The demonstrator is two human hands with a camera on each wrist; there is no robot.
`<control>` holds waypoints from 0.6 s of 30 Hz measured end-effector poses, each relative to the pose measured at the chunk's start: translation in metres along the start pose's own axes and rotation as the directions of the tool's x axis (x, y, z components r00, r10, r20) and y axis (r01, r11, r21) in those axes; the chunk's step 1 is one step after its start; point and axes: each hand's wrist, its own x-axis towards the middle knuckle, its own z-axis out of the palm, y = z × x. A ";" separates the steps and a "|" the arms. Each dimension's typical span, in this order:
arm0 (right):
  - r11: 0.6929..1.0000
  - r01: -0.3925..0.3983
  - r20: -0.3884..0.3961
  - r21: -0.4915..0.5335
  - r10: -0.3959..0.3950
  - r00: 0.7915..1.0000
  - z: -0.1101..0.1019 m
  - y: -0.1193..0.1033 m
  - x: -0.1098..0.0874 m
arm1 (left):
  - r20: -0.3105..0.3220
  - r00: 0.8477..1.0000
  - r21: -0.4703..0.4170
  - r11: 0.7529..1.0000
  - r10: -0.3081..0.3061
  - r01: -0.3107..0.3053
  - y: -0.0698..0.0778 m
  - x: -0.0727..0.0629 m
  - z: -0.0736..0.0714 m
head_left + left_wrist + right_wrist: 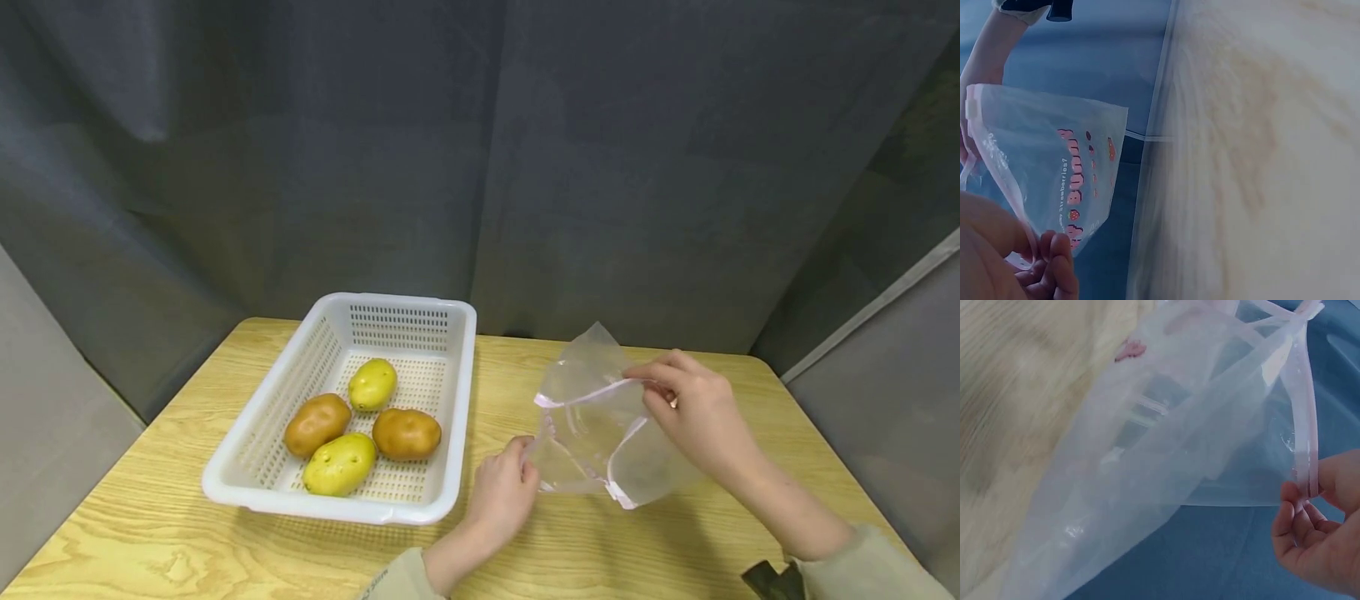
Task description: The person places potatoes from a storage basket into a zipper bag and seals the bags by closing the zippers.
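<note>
A translucent zip bag (577,425) with a pink edge around its mouth is held above the table, its mouth spread apart. My left hand (501,492) pinches one side of the mouth, and the thumb and curled fingers show on the edge in the left wrist view. On the opposite side my right hand (693,408) pinches the pink rim between thumb and fingers. Red and pink printed lettering (1074,169) runs across the bag's face in the left wrist view. I see nothing inside the bag.
Left of the hands stands a white perforated plastic basket (468,367). In it lie two brown potatoes (317,425) and two yellow potatoes (341,464). The wooden table (150,517) ends at a dark curtain (375,167) behind, with grey panels at both sides.
</note>
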 end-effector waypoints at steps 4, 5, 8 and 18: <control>1.000 -0.005 -0.007 -0.008 0.005 1.000 -0.006 0.004 0.001 | -0.021 1.000 0.038 0.999 -0.001 0.002 -0.003 0.002 0.000; 1.000 -0.007 -0.007 -0.014 0.006 1.000 -0.008 0.004 0.001 | -0.026 1.000 0.043 0.999 -0.006 0.007 -0.004 0.002 0.000; 1.000 -0.007 0.002 -0.019 0.007 1.000 -0.010 0.006 0.001 | -0.026 0.999 0.035 0.999 -0.018 0.019 -0.004 0.004 -0.001; 1.000 0.006 0.093 0.002 -0.006 0.996 -0.004 -0.004 -0.003 | -0.013 0.999 -0.063 0.998 -0.031 0.030 -0.002 0.007 0.000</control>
